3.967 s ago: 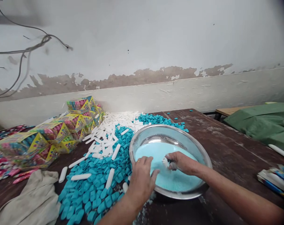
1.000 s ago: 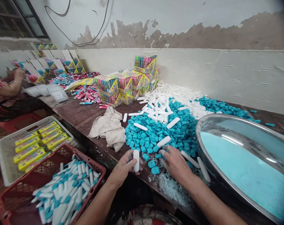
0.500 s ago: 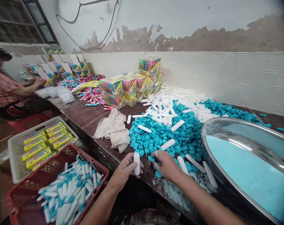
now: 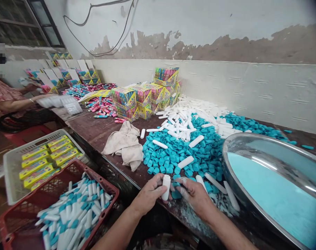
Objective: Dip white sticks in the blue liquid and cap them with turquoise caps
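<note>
My left hand (image 4: 151,194) is closed around a white plastic tube (image 4: 166,187), held upright near the table's front edge. Close on its right, my right hand (image 4: 195,196) has its fingers bent together at a small blue cap (image 4: 176,176); the fingers partly hide their grip. More blue caps lie on the table just beyond and below the fingertips. Behind both hands spreads a heap of blue caps (image 4: 158,158), with several loose white tubes (image 4: 186,162) on it. A larger pile of white tubes (image 4: 184,119) rises farther back.
A steel basin (image 4: 227,156) of pale blue powder stands at right. At lower left, a red crate (image 4: 109,194) holds blue-capped tubes, beside a pale crate (image 4: 10,187) of yellow boxes. A cloth (image 4: 123,142) and packed display boxes (image 4: 143,95) lie beyond. Another person (image 4: 9,100) sits far left.
My left hand has carried the white tube to the right, closer to my right hand. My right hand has drawn back slightly from the heap with a blue cap at its fingertips.
</note>
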{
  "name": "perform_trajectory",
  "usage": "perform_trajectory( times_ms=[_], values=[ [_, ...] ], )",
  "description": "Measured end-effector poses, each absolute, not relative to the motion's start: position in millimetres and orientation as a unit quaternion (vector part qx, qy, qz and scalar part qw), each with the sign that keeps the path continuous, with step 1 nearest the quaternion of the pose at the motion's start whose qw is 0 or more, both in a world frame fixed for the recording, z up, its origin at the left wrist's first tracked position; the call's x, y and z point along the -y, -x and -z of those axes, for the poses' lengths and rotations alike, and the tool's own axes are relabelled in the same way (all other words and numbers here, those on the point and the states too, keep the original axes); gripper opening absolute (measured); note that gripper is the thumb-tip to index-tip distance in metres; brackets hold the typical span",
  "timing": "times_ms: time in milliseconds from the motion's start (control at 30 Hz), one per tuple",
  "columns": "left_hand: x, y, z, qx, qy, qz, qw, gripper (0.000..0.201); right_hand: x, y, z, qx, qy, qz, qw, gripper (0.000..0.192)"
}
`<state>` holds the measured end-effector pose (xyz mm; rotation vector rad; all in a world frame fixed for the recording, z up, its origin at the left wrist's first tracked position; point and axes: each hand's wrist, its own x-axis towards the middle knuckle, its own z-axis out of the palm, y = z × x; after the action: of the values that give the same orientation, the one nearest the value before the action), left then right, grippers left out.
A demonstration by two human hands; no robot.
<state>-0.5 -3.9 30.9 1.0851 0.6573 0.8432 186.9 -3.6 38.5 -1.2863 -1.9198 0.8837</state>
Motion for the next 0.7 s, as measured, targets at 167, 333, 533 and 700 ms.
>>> perform_trajectory(
  times_ms=[167,333,533,700],
  values=[
    [5.2,0.7,-35.0,-0.308,-0.553,-0.33,0.7,0.023,7.2,-199.2,-50.1,0.632,0.532,-0.384,0.413,0.022],
    [9.0,-6.2,-42.2,-0.313,-0.595,-0.283,0.684,0.019,16.9,-198.2,-59.5,0.558,0.543,-0.473,0.411,0.026],
    [8.5,-12.1,-41.5,-0.326,-0.615,-0.233,0.679,0.022,19.7,-202.5,-59.9,0.564,0.511,-0.552,0.342,0.027],
    [7.7,-23.5,-40.3,-0.381,-0.772,-0.181,0.476,0.022,21.5,-208.2,-63.7,0.513,0.507,-0.626,0.298,0.029]
  ],
)
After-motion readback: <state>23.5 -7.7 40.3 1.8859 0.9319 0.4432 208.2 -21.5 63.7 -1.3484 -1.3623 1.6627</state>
